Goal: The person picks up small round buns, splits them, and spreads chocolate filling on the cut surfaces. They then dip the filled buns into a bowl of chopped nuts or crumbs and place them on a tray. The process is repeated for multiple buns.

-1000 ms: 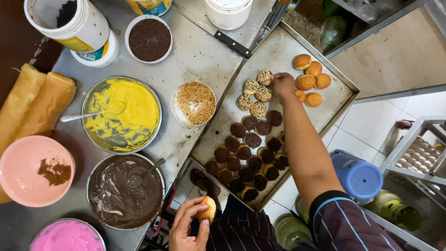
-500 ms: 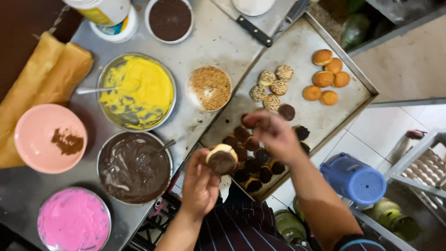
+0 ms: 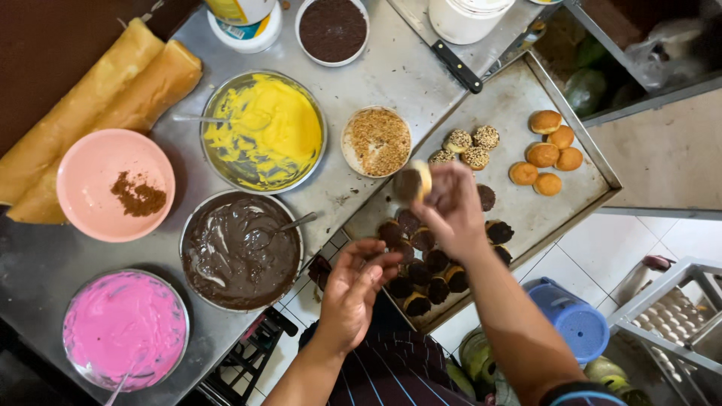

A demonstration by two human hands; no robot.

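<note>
My right hand [image 3: 451,210] holds a small round cake [image 3: 412,183] with a chocolate-coated face, above the metal tray [image 3: 519,90] and close to the bowl of crushed nuts [image 3: 376,140]. My left hand [image 3: 356,289] hovers near the tray's front corner with fingers loosely curled and nothing in it. Beneath the hands lie several chocolate-dipped cakes [image 3: 421,267]. A few nut-topped cakes [image 3: 466,146] sit in the middle of the tray and several plain golden cakes [image 3: 545,154] lie to the right.
On the steel table stand bowls of chocolate glaze [image 3: 239,252], yellow glaze [image 3: 263,131], pink glaze [image 3: 124,327], chocolate sprinkles [image 3: 332,28] and a pink bowl with brown powder [image 3: 113,184]. Two bread loaves [image 3: 83,113] lie left. A knife [image 3: 459,66] and white tub [image 3: 466,16] sit behind.
The cake has passed from my left hand to my right hand, which now holds it near the nut bowl. My left hand has dropped back empty.
</note>
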